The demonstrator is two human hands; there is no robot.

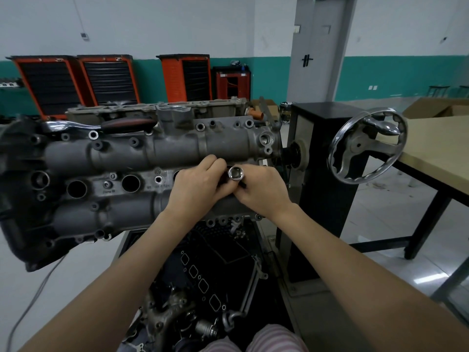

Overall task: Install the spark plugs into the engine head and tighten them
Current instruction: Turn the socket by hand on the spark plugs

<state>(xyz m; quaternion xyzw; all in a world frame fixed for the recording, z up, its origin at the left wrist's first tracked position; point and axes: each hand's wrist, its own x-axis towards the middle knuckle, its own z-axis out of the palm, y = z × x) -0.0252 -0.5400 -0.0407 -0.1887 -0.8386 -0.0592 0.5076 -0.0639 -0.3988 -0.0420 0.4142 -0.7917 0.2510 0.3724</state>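
While both hands meet over engine head, shiny socket sits between them, open end facing up. Left hand curls fingers round dark part just below socket. Right hand pinches socket from other side. Spark plug itself hidden, cannot tell where. Two round plug holes open to left. Ratchet wrench lies on top of head. Handwheel at right.
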